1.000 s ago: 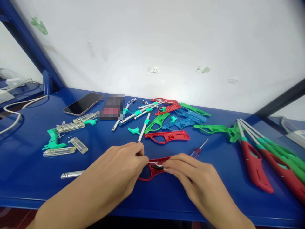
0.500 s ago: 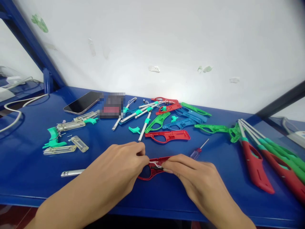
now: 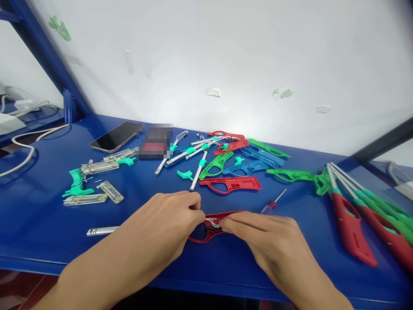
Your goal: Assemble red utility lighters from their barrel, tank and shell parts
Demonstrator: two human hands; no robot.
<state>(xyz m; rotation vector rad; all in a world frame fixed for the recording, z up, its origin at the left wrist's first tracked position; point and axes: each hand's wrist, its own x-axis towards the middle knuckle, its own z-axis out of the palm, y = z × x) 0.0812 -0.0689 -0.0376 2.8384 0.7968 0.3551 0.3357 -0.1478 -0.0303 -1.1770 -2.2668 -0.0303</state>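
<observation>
A red half casing of a lighter lies on the blue table in front of me, its inner side up. White wires and a dark part run along inside it. My left hand is closed at the casing's left end; its exact grip is hidden. From beneath my left forearm sticks out a silver metal tube. With fingertips pressed together, my right hand covers the casing's right part, touching it near the wires. Just behind that hand lies a screwdriver.
Behind are red, green and blue casing halves, and silver tubes. Clear lighter tanks and green triggers lie left, near a phone. Assembled lighters lie right. A wall rises behind.
The whole view has shifted slightly, so things sit a little further right. Both hands stay at the red casing with nearly the same grip.
</observation>
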